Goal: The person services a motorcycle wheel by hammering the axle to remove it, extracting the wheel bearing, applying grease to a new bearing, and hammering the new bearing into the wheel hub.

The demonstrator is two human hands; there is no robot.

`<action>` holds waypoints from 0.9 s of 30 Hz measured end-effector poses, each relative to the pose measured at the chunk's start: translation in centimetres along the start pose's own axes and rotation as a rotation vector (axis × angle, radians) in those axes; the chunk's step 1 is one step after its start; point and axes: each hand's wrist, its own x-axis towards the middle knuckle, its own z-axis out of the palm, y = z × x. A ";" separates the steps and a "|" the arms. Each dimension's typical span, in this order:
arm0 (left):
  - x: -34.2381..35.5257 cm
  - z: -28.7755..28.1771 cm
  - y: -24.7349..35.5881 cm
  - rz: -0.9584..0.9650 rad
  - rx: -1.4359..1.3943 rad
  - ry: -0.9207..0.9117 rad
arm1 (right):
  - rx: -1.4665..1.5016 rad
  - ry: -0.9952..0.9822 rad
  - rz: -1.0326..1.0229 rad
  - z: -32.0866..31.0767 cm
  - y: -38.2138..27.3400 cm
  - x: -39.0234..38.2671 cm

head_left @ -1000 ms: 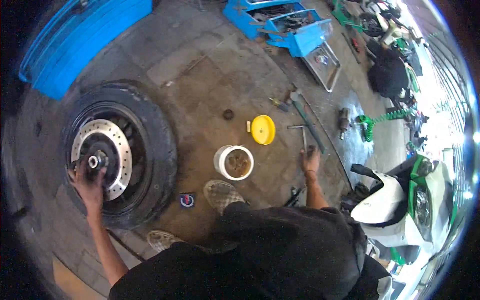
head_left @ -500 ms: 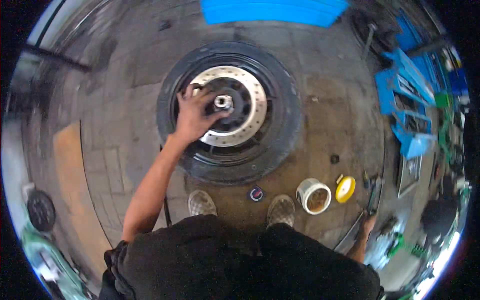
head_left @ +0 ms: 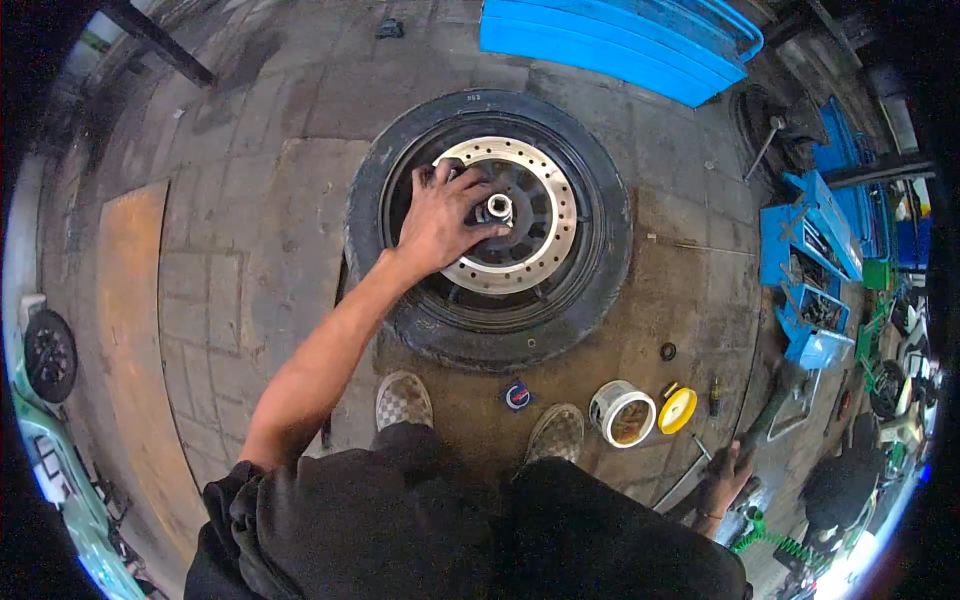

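Observation:
My left hand [head_left: 447,215] rests on the hub of a black wheel [head_left: 487,335] lying flat, fingers spread and bent over the silver brake disc [head_left: 555,230], thumb beside the central metal fitting [head_left: 499,207]. What lies under those fingers is partly hidden. At lower right my right hand [head_left: 728,478] is closed on a green-handled hammer [head_left: 770,408], slightly blurred. A T-handled tool [head_left: 692,468] lies beside it. A white tub of brownish substance [head_left: 630,423], a yellow lid [head_left: 676,413], a black ring [head_left: 667,352] and a screwdriver [head_left: 714,398] lie below the wheel.
Blue cabinet [head_left: 610,40] at the back. Open blue toolboxes [head_left: 800,250] and a metal tray [head_left: 793,428] at right, near a dark-clothed person [head_left: 842,475] and green coiled hose [head_left: 780,547]. A board [head_left: 135,350] and green vehicle [head_left: 60,500] are at left. My feet [head_left: 403,398] are below the wheel.
My view has swung left, centring the wheel. My right hand has moved from beside the T-handled tool onto the hammer, whose head has shifted right. My left hand stays on the hub.

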 end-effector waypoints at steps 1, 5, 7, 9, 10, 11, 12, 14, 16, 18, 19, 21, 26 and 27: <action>0.1 -0.2 -0.1 0.003 0.013 0.026 | -0.021 -0.047 -0.051 1.2 -4.5 -2.6; 0.3 -0.9 0.8 -0.032 0.033 0.013 | -0.259 -0.226 -0.620 8.1 -12.5 -6.2; 0.0 -0.4 0.1 -0.077 0.018 -0.022 | -0.382 -0.353 -0.901 13.1 -16.8 -8.6; 0.0 -0.5 -0.4 -0.042 0.031 0.020 | -0.341 -0.474 -1.009 16.7 -18.5 -10.6; -0.2 -0.6 -0.4 -0.036 0.037 0.054 | -0.343 -0.481 -1.024 17.9 -19.4 -11.9; -0.4 -0.8 -0.1 -0.019 0.035 0.061 | -0.305 -0.495 -1.032 18.9 -19.9 -13.1; -0.3 -0.8 -0.1 -0.013 0.027 0.064 | -0.267 -0.510 -1.039 19.7 -20.5 -13.6; 0.0 -0.7 0.1 -0.006 0.007 0.076 | -0.282 -0.491 -1.052 20.9 -20.8 -13.3; 0.0 -0.5 -0.1 0.003 0.010 0.057 | -0.290 -0.473 -1.069 21.8 -21.4 -12.9; 0.0 -0.1 -0.5 -0.005 0.025 0.065 | -0.365 -0.525 -1.069 22.1 -22.3 -12.7; 0.0 -0.1 -0.6 -0.009 0.036 0.065 | -0.369 -0.526 -1.076 22.0 -22.6 -12.5; 0.0 -0.1 -0.8 -0.006 0.021 0.041 | -0.309 -0.612 -1.019 21.2 -23.4 -12.5; -0.7 0.3 -1.0 -0.017 0.007 0.073 | 0.282 -0.395 -1.140 17.9 -25.5 -14.8; -0.7 0.2 -0.9 -0.026 0.013 0.086 | 0.506 -0.448 -1.192 17.8 -26.1 -14.8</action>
